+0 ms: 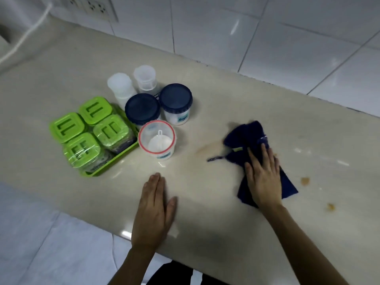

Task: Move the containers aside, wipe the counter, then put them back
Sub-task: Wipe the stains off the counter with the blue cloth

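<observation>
Glossy stone-like counter (205, 95), soft dark-blue cloth (246, 136), smooth plastic containers (156, 138), glazed wall tiles (287, 38).

A beige stone counter (236, 99) is running from eleven o'clock toward four o'clock. White glossy wall tiles (267, 33) are catching light behind it. A socket plate (96, 7) is sitting at twelve o'clock. Pale floor tiles (41, 243) are showing at seven o'clock.

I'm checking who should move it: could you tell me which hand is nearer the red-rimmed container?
Left. The left hand lies flat on the counter just in front of the red-rimmed container; the right hand presses the blue cloth well off to its right.
</observation>
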The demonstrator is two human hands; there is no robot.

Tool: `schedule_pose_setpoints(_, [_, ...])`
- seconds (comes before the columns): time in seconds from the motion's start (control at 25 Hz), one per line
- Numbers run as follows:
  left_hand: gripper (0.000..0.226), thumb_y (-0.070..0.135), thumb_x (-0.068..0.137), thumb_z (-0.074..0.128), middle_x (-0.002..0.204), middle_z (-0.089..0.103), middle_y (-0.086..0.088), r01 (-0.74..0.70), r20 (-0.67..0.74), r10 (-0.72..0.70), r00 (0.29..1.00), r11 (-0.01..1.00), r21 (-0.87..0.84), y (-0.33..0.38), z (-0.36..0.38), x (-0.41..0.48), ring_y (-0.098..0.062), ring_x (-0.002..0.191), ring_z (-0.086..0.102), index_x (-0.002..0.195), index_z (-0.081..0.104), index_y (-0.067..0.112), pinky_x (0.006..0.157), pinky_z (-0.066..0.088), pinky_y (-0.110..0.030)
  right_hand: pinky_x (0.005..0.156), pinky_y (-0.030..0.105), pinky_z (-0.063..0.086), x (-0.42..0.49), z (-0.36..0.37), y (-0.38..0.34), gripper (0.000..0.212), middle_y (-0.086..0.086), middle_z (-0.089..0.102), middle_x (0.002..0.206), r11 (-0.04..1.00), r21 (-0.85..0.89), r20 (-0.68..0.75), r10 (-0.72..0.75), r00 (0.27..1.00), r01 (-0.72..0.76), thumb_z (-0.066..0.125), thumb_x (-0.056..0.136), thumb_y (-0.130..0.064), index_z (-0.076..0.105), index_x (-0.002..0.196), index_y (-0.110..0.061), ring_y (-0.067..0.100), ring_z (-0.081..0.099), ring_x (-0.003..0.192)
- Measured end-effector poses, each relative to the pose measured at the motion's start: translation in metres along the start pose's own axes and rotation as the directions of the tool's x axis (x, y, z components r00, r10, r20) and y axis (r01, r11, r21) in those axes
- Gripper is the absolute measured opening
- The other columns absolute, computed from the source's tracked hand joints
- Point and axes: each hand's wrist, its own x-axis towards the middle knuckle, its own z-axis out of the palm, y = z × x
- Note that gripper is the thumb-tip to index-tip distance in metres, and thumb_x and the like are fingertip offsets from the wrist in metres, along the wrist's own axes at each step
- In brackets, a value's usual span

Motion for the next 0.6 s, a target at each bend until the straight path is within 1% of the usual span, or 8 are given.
schedule_pose_setpoints(0.12, [0.061, 0.037, 0.094, 0.042, 0.150, 0.040, -0.018, 0.002, 0.012, -0.002, 1.000, 1.000, -0.010, 0.000, -0.001, 0.002, -0.027, 0.142, 0.030, 0.139, 0.042, -0.004, 0.122, 0.015, -0.034, 0.120, 0.049, 0.012, 0.003, 0.003, -0.011, 0.059, 0.012, 0.013, 0.160, 0.996, 0.016, -0.040, 0.086, 0.995, -0.085, 0.018, 0.096, -0.045, 0.034, 0.146, -0.018, 0.028, 0.007, 0.148])
schedule_pose_setpoints(0.16, [0.061, 0.037, 0.094, 0.042, 0.149, 0.040, -0.018, -0.006, 0.021, 0.006, 1.000, 1.000, -0.006, 0.001, -0.001, 0.003, -0.027, 0.142, 0.031, 0.139, 0.042, -0.005, 0.122, 0.014, -0.034, 0.120, 0.048, 0.011, -0.004, 0.008, -0.030, 0.057, 0.011, 0.012, 0.160, 0.998, 0.009, -0.041, 0.068, 0.997, -0.068, 0.019, 0.097, -0.044, 0.033, 0.146, -0.018, 0.028, 0.005, 0.148])
schedule_pose_setpoints(0.2, [0.061, 0.037, 0.094, 0.042, 0.150, 0.039, -0.017, -0.012, 0.023, 0.012, 1.000, 1.000, 0.005, 0.001, -0.001, 0.003, -0.027, 0.142, 0.030, 0.140, 0.041, -0.004, 0.122, 0.013, -0.033, 0.120, 0.048, 0.012, -0.011, 0.015, -0.053, 0.055, 0.011, 0.013, 0.160, 1.000, 0.002, -0.022, 0.007, 1.000, -0.007, 0.022, 0.098, -0.042, 0.033, 0.146, -0.019, 0.027, 0.006, 0.148])
schedule_pose_setpoints(0.28, [0.064, 0.039, 0.094, 0.040, 0.155, 0.032, -0.013, -0.002, 0.013, 0.001, 1.000, 1.000, 0.024, 0.000, -0.002, 0.003, -0.021, 0.146, 0.022, 0.145, 0.034, 0.000, 0.123, 0.007, -0.028, 0.118, 0.048, 0.018, -0.024, 0.027, -0.095, 0.050, 0.011, 0.020, 0.158, 0.980, -0.014, 0.014, -0.197, 0.980, 0.197, 0.028, 0.098, -0.038, 0.038, 0.144, -0.020, 0.029, 0.014, 0.147])
schedule_pose_setpoints(0.36, [0.067, 0.042, 0.095, 0.040, 0.160, 0.018, -0.006, 0.020, 0.015, -0.021, 1.000, 0.999, 0.032, 0.001, -0.001, 0.002, -0.014, 0.149, 0.010, 0.150, 0.024, 0.006, 0.122, 0.000, -0.023, 0.118, 0.047, 0.020, -0.022, 0.032, -0.108, 0.046, 0.010, 0.024, 0.157, 0.932, -0.033, 0.030, -0.359, 0.933, 0.360, 0.032, 0.098, -0.036, 0.041, 0.142, -0.023, 0.028, 0.018, 0.146])
schedule_pose_setpoints(0.4, [0.068, 0.042, 0.095, 0.040, 0.160, 0.014, -0.004, 0.026, 0.015, -0.026, 1.000, 0.999, 0.034, 0.001, 0.000, 0.003, -0.012, 0.149, 0.006, 0.151, 0.022, 0.008, 0.122, -0.002, -0.022, 0.119, 0.046, 0.019, -0.012, 0.031, -0.100, 0.046, 0.009, 0.024, 0.157, 0.916, -0.038, 0.037, -0.397, 0.917, 0.399, 0.032, 0.099, -0.037, 0.040, 0.142, -0.024, 0.027, 0.018, 0.146])
schedule_pose_setpoints(0.48, [0.068, 0.041, 0.094, 0.041, 0.159, 0.019, -0.008, 0.009, 0.018, -0.010, 1.000, 0.999, 0.031, 0.002, 0.000, 0.004, -0.016, 0.149, 0.011, 0.149, 0.027, 0.004, 0.123, 0.003, -0.026, 0.119, 0.046, 0.017, 0.008, 0.023, -0.067, 0.048, 0.009, 0.025, 0.157, 0.937, -0.049, 0.027, -0.345, 0.938, 0.346, 0.031, 0.098, -0.039, 0.041, 0.142, -0.024, 0.027, 0.019, 0.146])
schedule_pose_setpoints(0.6, [0.065, 0.038, 0.093, 0.042, 0.155, 0.030, -0.015, -0.007, 0.003, 0.007, 1.000, 1.000, 0.023, 0.002, -0.002, 0.003, -0.023, 0.147, 0.022, 0.144, 0.035, -0.002, 0.122, 0.013, -0.033, 0.116, 0.053, 0.020, 0.037, 0.002, 0.009, 0.056, 0.016, 0.029, 0.154, 0.998, -0.043, -0.069, -0.047, 0.996, 0.044, 0.024, 0.095, -0.044, 0.044, 0.141, -0.017, 0.034, 0.023, 0.144])
